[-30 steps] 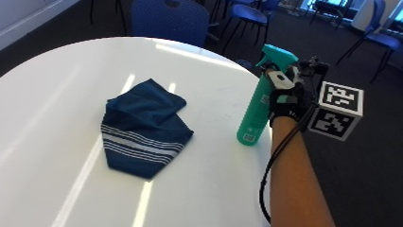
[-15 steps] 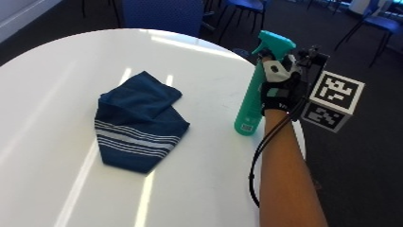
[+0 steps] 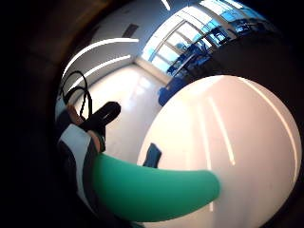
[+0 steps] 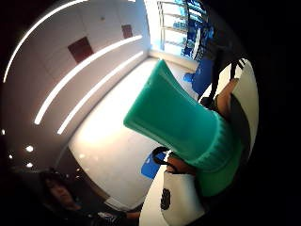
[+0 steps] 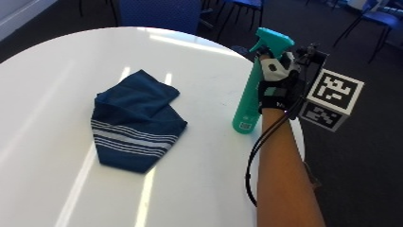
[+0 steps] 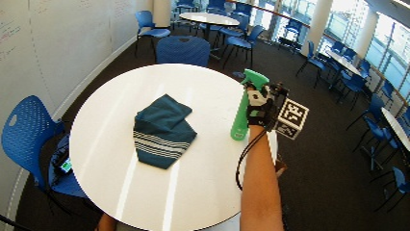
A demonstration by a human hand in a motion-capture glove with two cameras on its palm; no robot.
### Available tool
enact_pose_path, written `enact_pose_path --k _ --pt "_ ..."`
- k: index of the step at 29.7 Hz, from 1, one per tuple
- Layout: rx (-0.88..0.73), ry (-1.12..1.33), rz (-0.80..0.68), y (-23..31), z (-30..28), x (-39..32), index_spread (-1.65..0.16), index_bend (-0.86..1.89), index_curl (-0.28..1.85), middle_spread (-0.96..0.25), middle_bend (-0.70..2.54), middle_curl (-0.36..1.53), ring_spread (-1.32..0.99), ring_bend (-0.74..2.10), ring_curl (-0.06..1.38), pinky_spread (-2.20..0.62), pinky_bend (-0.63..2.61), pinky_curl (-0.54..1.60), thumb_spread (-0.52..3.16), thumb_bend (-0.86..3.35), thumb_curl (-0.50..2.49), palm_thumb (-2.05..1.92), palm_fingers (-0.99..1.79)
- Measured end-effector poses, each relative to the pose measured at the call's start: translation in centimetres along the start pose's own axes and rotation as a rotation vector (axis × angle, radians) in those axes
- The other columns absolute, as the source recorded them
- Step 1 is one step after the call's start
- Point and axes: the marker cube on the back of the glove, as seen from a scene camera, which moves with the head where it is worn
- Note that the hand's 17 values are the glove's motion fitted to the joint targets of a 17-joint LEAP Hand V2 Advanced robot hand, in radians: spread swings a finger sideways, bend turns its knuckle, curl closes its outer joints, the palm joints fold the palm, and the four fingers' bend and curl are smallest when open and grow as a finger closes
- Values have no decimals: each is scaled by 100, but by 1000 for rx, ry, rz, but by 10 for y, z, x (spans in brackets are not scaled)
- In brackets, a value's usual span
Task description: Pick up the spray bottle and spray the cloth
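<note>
A green spray bottle [image 5: 247, 101] stands upright near the right edge of the round white table [image 5: 56, 66]. My gloved right hand [image 5: 277, 89] grips its neck just under the trigger head, fingers curled round it. Whether the base touches the table I cannot tell. A dark blue cloth [image 5: 135, 120] with white stripes lies folded on the table, to the left of the bottle and apart from it. Both palm views are filled by the bottle: its body [image 3: 152, 192] over the white tabletop, and its neck and head [image 4: 183, 127]. The wide view shows bottle [image 6: 241, 115], hand [image 6: 259, 107] and cloth [image 6: 161, 130].
The table's right edge [image 5: 299, 142] runs close beside the bottle, under my forearm. Blue chairs stand around the table, one behind it [image 5: 163, 12] and one at its left [image 6: 29, 130]. More tables and chairs [image 6: 211, 19] fill the room behind.
The outside picture has shifted as a whole. My hand keeps its grip on the bottle, and the bottle stays in about the same place relative to the cloth.
</note>
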Motion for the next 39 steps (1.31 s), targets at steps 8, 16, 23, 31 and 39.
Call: enact_pose_path --k 8,16,23,31,39 --pt "5 -2 16 6 -15 14 -30 25 52 -24 43 50 -20 56 45 -26 45 38 34 -4 71 89 137" --pt "-19 82 -33 8 -17 17 -30 26 52 -24 44 50 -20 56 45 -25 46 38 33 -4 72 88 136" --pt "-112 118 -102 17 0 0 -30 27 53 -24 44 50 -20 57 45 -25 46 38 33 -3 74 89 136" --pt "-383 186 -197 23 33 -35 -30 27 53 -23 45 50 -19 57 45 -24 46 38 33 -3 75 90 136" --pt "-568 446 -339 30 57 -54 -29 27 53 -22 46 50 -19 57 45 -23 46 39 33 -3 76 90 136"
